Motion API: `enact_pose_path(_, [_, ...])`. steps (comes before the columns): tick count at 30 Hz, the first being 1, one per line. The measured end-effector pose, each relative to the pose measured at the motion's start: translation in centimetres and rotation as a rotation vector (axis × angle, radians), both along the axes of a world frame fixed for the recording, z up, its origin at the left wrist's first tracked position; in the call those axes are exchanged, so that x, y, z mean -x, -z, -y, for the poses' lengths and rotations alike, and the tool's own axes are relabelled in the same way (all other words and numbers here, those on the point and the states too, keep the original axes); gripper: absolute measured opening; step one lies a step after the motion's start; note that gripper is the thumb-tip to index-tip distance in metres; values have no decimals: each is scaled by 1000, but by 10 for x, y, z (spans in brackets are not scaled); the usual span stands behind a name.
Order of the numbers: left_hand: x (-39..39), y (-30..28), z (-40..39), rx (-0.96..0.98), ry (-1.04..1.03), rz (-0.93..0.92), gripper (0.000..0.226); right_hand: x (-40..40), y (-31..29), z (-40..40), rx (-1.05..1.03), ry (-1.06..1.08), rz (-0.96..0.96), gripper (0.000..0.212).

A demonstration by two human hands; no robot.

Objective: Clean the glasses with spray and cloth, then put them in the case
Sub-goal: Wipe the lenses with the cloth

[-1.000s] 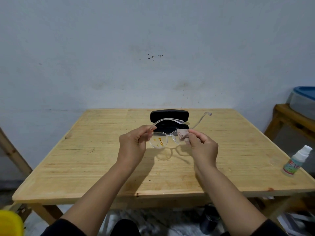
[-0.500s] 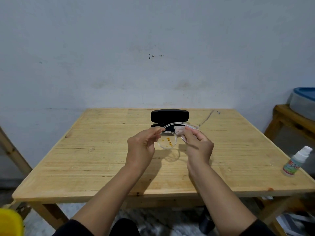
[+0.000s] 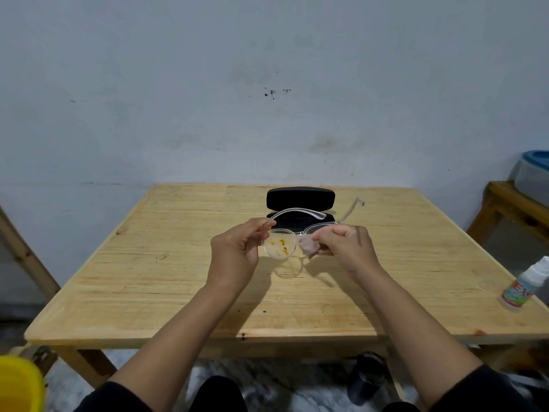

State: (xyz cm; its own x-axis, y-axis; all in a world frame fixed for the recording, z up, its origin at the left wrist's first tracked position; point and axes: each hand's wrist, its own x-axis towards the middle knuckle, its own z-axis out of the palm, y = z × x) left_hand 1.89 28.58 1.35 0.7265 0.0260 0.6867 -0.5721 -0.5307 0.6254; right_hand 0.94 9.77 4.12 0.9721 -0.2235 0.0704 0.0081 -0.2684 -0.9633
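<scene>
Clear-framed glasses hang above the middle of the wooden table, temples unfolded and pointing away from me. Yellow-orange specks mark the left lens. My left hand pinches the frame's left end. My right hand presses a small pale pink cloth against the right lens, which is mostly hidden behind cloth and fingers. Behind the glasses an open black case rests on the table. The white spray bottle stands at the table's right edge.
A yellow bucket sits at the lower left beside the table leg. At the far right, a wooden stand carries a grey tub with a blue lid. A dark object lies on the floor under the table's front edge.
The glasses turned back flatter and wider after being drawn in and tilted. My hands moved apart again, and the cloth slid down over the right lens.
</scene>
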Motion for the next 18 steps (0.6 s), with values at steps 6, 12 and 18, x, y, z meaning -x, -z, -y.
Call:
enact_pose_path(6, [0, -6, -9, -25, -1, -38, 38, 2, -2, 10, 22, -232, -9, 17])
enact_pose_path(12, [-2, -8, -8, -15, 0, -34, 41, -1, 2, 17, -82, -10, 47, 20])
enact_pose_path(18, [4, -1, 5, -14, 8, -28, 38, -3, 20, -5, -362, 431, 108, 18])
